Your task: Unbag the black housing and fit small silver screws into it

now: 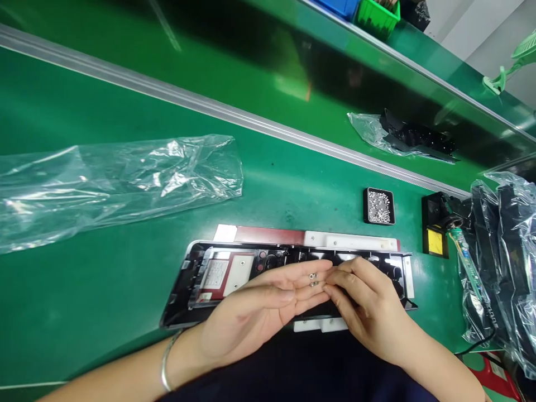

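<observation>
My left hand [263,307] is turned palm up with its fingers stretched out flat. A few small metal inserts, like nuts [313,280], rest loose on those fingers. My right hand [364,296] is closed in a pinch at the left fingertips; whatever its thumb and finger grip there is hidden. Beneath both hands lies a long black plastic housing [178,301], open side up, partly covered by them. It sits over a red and white fixture [272,235], whose white blocks stick out along the far and near sides.
Beyond the housing stands a small black tray [365,206] full of shiny metal pieces. To the right are a soldering iron [467,257], its stand [427,223] and bagged black parts [506,251]. A clear plastic bag [125,184] lies left; another bagged part [419,137] lies farther back.
</observation>
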`<state>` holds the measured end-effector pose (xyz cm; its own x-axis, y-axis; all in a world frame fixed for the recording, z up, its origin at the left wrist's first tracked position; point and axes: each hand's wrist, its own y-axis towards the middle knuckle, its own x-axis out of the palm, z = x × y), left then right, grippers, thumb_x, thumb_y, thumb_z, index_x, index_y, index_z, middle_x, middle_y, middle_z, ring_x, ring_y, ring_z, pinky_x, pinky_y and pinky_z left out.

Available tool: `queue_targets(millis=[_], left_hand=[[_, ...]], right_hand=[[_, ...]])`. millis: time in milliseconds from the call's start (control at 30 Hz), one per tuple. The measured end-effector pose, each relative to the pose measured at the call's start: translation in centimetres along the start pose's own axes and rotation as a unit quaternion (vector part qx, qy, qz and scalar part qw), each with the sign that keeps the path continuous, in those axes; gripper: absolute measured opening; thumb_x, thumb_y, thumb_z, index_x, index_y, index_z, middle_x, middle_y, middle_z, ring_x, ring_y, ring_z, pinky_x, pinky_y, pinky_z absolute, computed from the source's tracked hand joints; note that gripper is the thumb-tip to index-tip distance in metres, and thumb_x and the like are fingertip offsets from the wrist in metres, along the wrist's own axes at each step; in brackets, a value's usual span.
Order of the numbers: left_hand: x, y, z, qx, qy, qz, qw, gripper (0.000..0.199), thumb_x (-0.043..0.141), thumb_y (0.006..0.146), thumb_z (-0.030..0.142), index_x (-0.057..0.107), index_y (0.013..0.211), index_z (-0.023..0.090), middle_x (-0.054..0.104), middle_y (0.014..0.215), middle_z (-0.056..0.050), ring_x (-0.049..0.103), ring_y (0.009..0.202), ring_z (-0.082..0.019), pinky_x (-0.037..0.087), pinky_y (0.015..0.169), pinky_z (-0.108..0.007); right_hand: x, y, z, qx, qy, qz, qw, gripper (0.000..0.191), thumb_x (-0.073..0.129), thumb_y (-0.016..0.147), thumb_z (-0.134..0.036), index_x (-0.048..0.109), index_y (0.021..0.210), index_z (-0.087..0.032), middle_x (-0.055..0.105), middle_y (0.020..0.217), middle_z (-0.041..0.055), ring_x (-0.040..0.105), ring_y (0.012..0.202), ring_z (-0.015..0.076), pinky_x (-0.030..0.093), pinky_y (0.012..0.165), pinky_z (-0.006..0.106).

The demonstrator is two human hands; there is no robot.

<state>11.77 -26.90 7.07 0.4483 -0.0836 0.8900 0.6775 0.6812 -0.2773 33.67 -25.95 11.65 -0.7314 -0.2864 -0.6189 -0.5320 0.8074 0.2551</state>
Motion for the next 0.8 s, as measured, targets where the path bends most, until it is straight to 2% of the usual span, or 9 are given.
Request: queue_targets(millis=[167,333,467,567,700,800], left_hand=[[0.1,0.0,0.3,-0.010,0.005,0.008,1.000,0.050,0.065,0.088,0.024,0.067,0.138,0.017,0.068,0.140,-0.011,0.051,0.145,-0.032,0.038,0.126,-0.043],[0.0,-0.1,0.2,0.005,-0.003,0.006,1.000,0.047,0.062,0.090,0.021,0.067,0.137,0.016,0.069,0.138,-0.010,0.053,0.143,-0.029,0.044,0.122,-0.034],[0.0,-0.2,0.2,0.012,-0.018,-0.005,1.000,0.045,0.059,0.093,0.020,0.068,0.137,0.016,0.063,0.146,-0.010,0.052,0.143,-0.028,0.044,0.122,-0.032],[0.0,-0.1,0.3,-0.005,-0.013,0.002,1.000,0.046,0.059,0.094,0.022,0.066,0.139,0.014,0.062,0.146,-0.013,0.049,0.146,-0.031,0.044,0.122,-0.034],[-0.6,0.1,0.2,-0.015,-0.012,0.011,1.000,0.046,0.056,0.096,0.024,0.065,0.140,0.016,0.058,0.150,-0.011,0.043,0.150,-0.032,0.043,0.124,-0.036],[-0.8,0.2,0.0,-0.002,-0.029,-0.017,0.999,0.045,0.052,0.098,0.024,0.065,0.140,0.017,0.056,0.152,-0.009,0.041,0.150,-0.032,0.044,0.123,-0.035]], right_hand=[[0.4,-0.2,0.2,-0.011,-0.023,0.000,1.000,0.015,0.039,0.118,-0.013,0.053,0.116,-0.012,0.054,0.103,0.0096,0.057,0.090,0.0226,0.053,0.079,0.033],[0.9,-0.3,0.4,-0.014,-0.045,0.002,0.999,0.018,0.037,0.118,-0.014,0.055,0.115,-0.010,0.054,0.102,0.0105,0.057,0.087,0.0229,0.052,0.075,0.034],[-0.2,-0.2,0.0,-0.024,-0.054,0.001,0.998,0.021,0.035,0.120,-0.015,0.054,0.113,-0.010,0.054,0.100,0.0093,0.057,0.087,0.0211,0.051,0.076,0.032],[-2.4,0.1,0.4,-0.010,-0.095,0.067,0.993,0.014,0.044,0.118,-0.011,0.055,0.109,-0.012,0.056,0.099,0.0058,0.058,0.087,0.0173,0.049,0.078,0.027],[-5.8,0.7,3.1,0.008,-0.207,0.185,0.961,0.011,0.058,0.109,-0.006,0.060,0.102,-0.013,0.057,0.094,0.0021,0.055,0.080,0.0143,0.046,0.076,0.024],[-7.2,0.9,4.9,0.011,-0.262,0.214,0.941,0.004,0.061,0.110,-0.012,0.064,0.109,-0.012,0.059,0.097,0.0030,0.055,0.077,0.0144,0.045,0.074,0.026]])
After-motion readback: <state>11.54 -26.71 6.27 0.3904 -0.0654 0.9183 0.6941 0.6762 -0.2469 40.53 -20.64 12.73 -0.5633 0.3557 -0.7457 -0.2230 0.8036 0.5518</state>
